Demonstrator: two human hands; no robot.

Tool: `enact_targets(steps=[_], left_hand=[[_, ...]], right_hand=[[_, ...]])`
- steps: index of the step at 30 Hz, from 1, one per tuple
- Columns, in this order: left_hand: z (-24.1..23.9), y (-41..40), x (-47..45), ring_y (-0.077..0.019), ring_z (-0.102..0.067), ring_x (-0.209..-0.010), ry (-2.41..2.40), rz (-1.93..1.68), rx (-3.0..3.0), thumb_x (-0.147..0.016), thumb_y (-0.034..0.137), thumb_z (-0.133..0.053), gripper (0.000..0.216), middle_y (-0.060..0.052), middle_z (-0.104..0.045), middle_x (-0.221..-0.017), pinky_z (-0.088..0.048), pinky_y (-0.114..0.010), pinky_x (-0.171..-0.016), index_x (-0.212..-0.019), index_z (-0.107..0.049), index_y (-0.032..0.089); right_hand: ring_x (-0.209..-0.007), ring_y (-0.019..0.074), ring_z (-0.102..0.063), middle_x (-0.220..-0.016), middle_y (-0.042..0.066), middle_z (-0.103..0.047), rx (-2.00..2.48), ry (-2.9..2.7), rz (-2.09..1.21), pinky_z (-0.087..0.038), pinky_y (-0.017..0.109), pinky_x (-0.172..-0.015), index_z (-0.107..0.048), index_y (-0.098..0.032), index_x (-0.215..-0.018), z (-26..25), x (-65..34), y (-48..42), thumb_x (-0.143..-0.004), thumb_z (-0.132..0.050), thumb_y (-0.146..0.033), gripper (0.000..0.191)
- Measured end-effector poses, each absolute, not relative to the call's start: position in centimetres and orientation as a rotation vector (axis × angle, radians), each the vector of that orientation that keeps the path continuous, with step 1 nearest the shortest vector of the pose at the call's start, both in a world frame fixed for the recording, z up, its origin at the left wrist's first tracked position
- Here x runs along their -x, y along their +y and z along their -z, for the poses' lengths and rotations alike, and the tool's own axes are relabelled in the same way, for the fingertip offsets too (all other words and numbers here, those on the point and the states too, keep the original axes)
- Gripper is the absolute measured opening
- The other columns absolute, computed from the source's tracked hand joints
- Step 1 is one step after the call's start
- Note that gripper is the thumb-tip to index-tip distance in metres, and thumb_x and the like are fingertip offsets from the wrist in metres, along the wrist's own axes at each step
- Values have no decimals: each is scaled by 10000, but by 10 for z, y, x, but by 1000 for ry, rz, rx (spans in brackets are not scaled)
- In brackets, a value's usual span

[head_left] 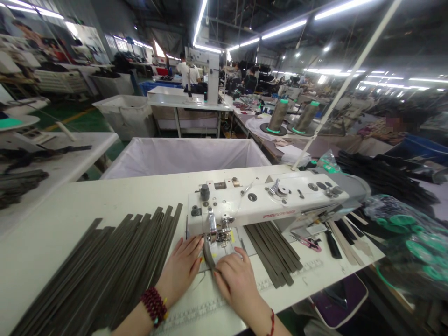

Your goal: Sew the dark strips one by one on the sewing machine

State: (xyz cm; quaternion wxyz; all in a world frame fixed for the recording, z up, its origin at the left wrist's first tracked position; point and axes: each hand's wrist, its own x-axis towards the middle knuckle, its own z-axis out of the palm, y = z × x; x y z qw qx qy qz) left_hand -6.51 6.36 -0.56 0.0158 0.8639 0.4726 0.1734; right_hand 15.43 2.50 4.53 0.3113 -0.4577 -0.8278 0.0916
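Observation:
A curved dark grey-brown strip (pixel 209 254) lies under the needle area of a white sewing machine (pixel 252 198). My left hand (pixel 184 263) rests flat on the machine bed to the left of the strip, its fingers stretched toward the presser foot (pixel 212 228); the fingertips are close to the strip's far end. With curled fingers, my right hand (pixel 234 275) grips the near end of the strip. Left of my hands, many similar strips (pixel 119 256) are spread in a long row. More strips (pixel 275 252) lie right of the needle, passing under the machine arm.
Pink-handled scissors (pixel 308 242) and a black-handled tool (pixel 333 243) lie on the right of the white table (pixel 80 196). A ruler tape (pixel 196 310) runs along its front. Behind stands a cloth-lined bin (pixel 189 154); thread cones (pixel 278 116) stand farther back.

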Motion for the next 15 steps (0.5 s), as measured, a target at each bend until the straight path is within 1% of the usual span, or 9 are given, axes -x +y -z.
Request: enact_targets(steps=[3, 6, 11, 15], left_hand=[[5, 64, 65, -285, -525, -1266, 1472, -533, -2699, -944, 206, -454, 387, -123, -599, -1342, -397, -537, -1082, -1314, -557, 153], [6, 64, 65, -285, -525, -1270, 1468, -543, -2704, -938, 199, -454, 393, -119, -597, -1345, -401, -532, -1082, -1315, -556, 161], [8, 64, 65, -288, -534, -1258, 1469, -560, -2705, -938, 202, -456, 388, -121, -605, -1335, -396, -536, -1086, -1308, -561, 155], [8, 64, 65, -286, -524, -1268, 1463, -547, -2692, -939, 201, -459, 387, -116, -596, -1347, -388, -534, -1093, -1309, -561, 155]], right_hand=[[-784, 155, -546, -807, -9, -612, 1249, -2266, -144, -320, 365, -969, -607, -231, -888, -42, -150, 33, -922, -538, -209, 80], [-765, 152, -535, -768, -13, -596, 1255, -2304, -95, -330, 349, -918, -619, -228, -862, -38, -146, 42, -918, -578, -214, 70], [-785, 161, -556, -777, -11, -625, 1264, -2353, -20, -333, 351, -883, -593, -223, -798, -29, -138, 56, -918, -614, -223, 121], [-807, 182, -573, -782, -4, -639, 1272, -2396, 47, -348, 385, -905, -589, -221, -792, -27, -132, 67, -927, -596, -209, 136]])
